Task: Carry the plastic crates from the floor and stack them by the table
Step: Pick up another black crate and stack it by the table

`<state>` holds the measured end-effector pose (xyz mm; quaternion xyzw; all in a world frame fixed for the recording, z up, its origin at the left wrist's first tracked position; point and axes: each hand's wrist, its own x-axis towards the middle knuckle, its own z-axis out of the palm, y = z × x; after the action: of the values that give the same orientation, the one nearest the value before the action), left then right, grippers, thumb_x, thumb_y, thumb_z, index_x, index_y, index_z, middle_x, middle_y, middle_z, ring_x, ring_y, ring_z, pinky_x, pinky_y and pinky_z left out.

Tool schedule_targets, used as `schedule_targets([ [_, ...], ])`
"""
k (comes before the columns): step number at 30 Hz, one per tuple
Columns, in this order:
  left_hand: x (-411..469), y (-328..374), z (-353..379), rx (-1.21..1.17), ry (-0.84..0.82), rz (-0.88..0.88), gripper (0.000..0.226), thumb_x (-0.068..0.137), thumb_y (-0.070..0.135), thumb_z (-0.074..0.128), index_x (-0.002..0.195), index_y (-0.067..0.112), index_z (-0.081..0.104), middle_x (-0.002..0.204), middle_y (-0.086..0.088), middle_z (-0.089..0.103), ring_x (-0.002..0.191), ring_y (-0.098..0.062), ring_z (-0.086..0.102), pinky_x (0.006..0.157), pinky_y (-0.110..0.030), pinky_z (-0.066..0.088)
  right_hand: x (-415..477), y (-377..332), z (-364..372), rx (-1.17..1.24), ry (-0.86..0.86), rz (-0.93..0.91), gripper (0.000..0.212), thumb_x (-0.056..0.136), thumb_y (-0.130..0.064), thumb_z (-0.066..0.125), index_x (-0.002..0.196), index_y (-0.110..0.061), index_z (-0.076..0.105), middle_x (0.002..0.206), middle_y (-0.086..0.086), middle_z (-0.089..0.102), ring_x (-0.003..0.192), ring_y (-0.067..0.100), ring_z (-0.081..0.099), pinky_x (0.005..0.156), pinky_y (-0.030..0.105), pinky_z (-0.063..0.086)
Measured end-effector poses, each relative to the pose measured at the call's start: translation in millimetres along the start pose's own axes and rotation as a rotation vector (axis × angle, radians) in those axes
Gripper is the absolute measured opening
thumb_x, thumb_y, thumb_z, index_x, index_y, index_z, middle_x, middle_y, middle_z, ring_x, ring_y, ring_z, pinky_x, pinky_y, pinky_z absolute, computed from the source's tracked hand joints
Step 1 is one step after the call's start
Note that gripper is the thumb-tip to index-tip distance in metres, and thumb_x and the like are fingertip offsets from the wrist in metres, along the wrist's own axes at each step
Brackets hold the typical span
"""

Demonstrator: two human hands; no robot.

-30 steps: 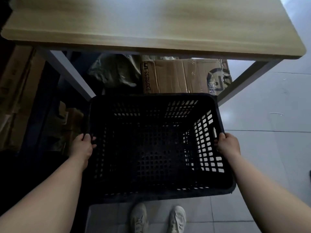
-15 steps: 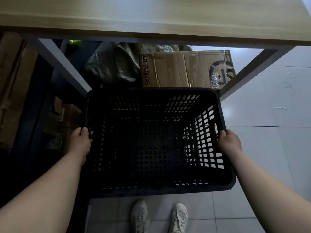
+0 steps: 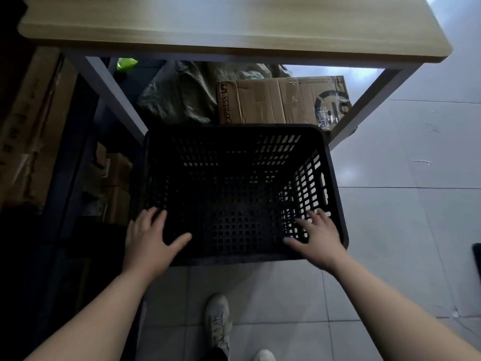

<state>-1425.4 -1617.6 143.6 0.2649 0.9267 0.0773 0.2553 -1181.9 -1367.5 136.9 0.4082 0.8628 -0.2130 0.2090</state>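
Left hand [image 3: 149,237] and right hand [image 3: 318,237] now released, fingers spread above the black crate's [image 3: 234,199] rim, no longer gripping.

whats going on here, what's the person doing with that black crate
A person stands over an empty black plastic crate that sits in front of a wooden-topped table. The left hand and right hand are both open, fingers spread over the crate's near corners, gripping nothing. A cardboard box and a grey sack lie under the table behind the crate.
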Motion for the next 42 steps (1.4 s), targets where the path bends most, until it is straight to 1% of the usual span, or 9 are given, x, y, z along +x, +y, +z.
schedule_targets([
  [2, -21.9, -3.8, 7.9, 0.103, -0.177, 0.118, 0.103, 0.060, 0.091, 0.033, 0.142, 0.030, 0.040, 0.152, 0.005, 0.035, 0.145, -0.015, 0.018, 0.119, -0.036, 0.002, -16.8, 1.4, 4.9, -0.019, -0.153, -0.072, 0.075, 0.075, -0.074, 0.046, 0.135, -0.030, 0.048, 0.148, 0.001, 0.041, 0.143, 0.023, 0.020, 0.117, 0.039, 0.010],
  [4, -36.0, -8.6, 16.1, 0.202, -0.271, 0.171, 0.085, 0.070, 0.085, 0.036, 0.139, 0.036, 0.041, 0.147, 0.009, 0.042, 0.140, -0.012, 0.027, 0.119, -0.035, 0.004, -26.8, 5.1, 9.8, -0.060, -0.197, -0.110, 0.064, 0.077, -0.073, 0.044, 0.129, -0.036, 0.053, 0.134, -0.001, 0.056, 0.132, 0.023, 0.039, 0.112, 0.036, 0.020],
  [7, -38.4, -9.4, 22.1, 0.254, -0.189, 0.209, 0.054, 0.089, 0.062, 0.036, 0.136, 0.037, 0.045, 0.141, 0.010, 0.050, 0.129, -0.016, 0.043, 0.112, -0.033, 0.021, -30.4, 6.4, 11.0, -0.130, -0.135, -0.151, 0.055, 0.084, -0.068, 0.035, 0.121, -0.034, 0.058, 0.119, 0.001, 0.065, 0.115, 0.028, 0.053, 0.098, 0.035, 0.035],
  [11, -31.4, -3.9, 21.8, 0.297, -0.191, 0.220, 0.048, 0.094, 0.054, 0.034, 0.132, 0.030, 0.052, 0.134, 0.006, 0.057, 0.121, -0.021, 0.051, 0.098, -0.035, 0.039, -29.3, 5.3, 12.9, -0.157, -0.093, -0.203, 0.040, 0.093, -0.056, 0.039, 0.109, -0.026, 0.060, 0.107, 0.002, 0.067, 0.105, 0.027, 0.058, 0.075, 0.033, 0.035],
  [16, -36.9, -8.5, 21.3, 0.318, -0.067, 0.256, 0.044, 0.096, 0.050, 0.035, 0.126, 0.027, 0.057, 0.124, 0.005, 0.064, 0.113, -0.019, 0.058, 0.093, -0.037, 0.044, -35.4, 4.2, 26.7, -0.134, 0.001, -0.213, 0.032, 0.093, -0.055, 0.039, 0.081, -0.027, 0.047, 0.082, 0.001, 0.061, 0.092, 0.028, 0.060, 0.068, 0.035, 0.033],
  [19, -38.7, -16.4, 23.8, 0.293, -0.012, 0.268, 0.042, 0.095, 0.048, 0.038, 0.123, 0.026, 0.060, 0.121, 0.004, 0.065, 0.110, -0.020, 0.059, 0.093, -0.036, 0.042, -36.7, 3.7, 37.3, -0.135, 0.045, -0.218, 0.035, 0.092, -0.057, 0.036, 0.079, -0.027, 0.048, 0.083, 0.001, 0.061, 0.092, 0.028, 0.058, 0.074, 0.037, 0.035],
  [25, -42.2, -15.1, 34.2, 0.225, 0.064, 0.261, 0.036, 0.095, 0.045, 0.040, 0.116, 0.025, 0.063, 0.111, 0.000, 0.068, 0.104, -0.025, 0.058, 0.096, -0.039, 0.034, -29.7, 10.0, 40.8, -0.155, 0.093, -0.237, 0.038, 0.093, -0.058, 0.035, 0.091, -0.028, 0.058, 0.097, 0.002, 0.067, 0.101, 0.027, 0.055, 0.101, 0.040, 0.026],
  [34, -43.1, -7.9, 44.1, 0.237, 0.019, 0.211, 0.038, 0.097, 0.045, 0.034, 0.121, 0.027, 0.058, 0.119, 0.003, 0.064, 0.113, -0.023, 0.053, 0.109, -0.041, 0.024, -30.5, 9.3, 39.5, -0.213, 0.112, -0.207, 0.039, 0.094, -0.052, 0.037, 0.101, -0.020, 0.058, 0.107, 0.007, 0.064, 0.105, 0.032, 0.052, 0.087, 0.039, 0.032],
  [42, -41.1, -6.8, 42.6, 0.229, -0.028, 0.189, 0.038, 0.097, 0.045, 0.033, 0.119, 0.028, 0.058, 0.120, 0.001, 0.062, 0.115, -0.024, 0.052, 0.114, -0.046, 0.017, -26.5, 14.6, 49.3, -0.183, 0.174, -0.206, 0.050, 0.092, -0.060, 0.029, 0.104, -0.022, 0.060, 0.101, 0.007, 0.064, 0.102, 0.031, 0.052, 0.105, 0.042, 0.025],
])
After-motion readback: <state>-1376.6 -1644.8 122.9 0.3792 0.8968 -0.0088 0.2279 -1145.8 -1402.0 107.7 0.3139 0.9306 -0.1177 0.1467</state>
